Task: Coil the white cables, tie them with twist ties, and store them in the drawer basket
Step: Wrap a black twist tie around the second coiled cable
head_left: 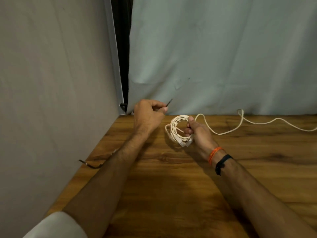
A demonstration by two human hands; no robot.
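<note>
A wooden desk (171, 186) fills the lower part of the view, its left edge running diagonally from the near left up to a far corner, and its back edge meeting a grey cloth backdrop (223, 48) that hangs straight down behind it. A second grey sheet (51, 66) hangs along the left edge, with a dark gap between the two sheets at the corner. The near middle of the desk and the stretch to the right show bare wood. Both forearms reach forward from the near edge. A loose white cable (257, 123) snakes along the back edge toward the right border, lying on the wood. The right hand (197, 131) grips a coiled white cable (178, 129) just above the desk near the back edge, fingers curled through the coil, connectors hanging at its bottom. The left hand (149, 112) is raised near the far corner, just left of the coil and apart from it, fingers pinching a dark twist tie (169, 102) that pokes up to the right. Another dark twist tie (89, 164) overhangs the left edge, partly hidden by the left forearm.
</note>
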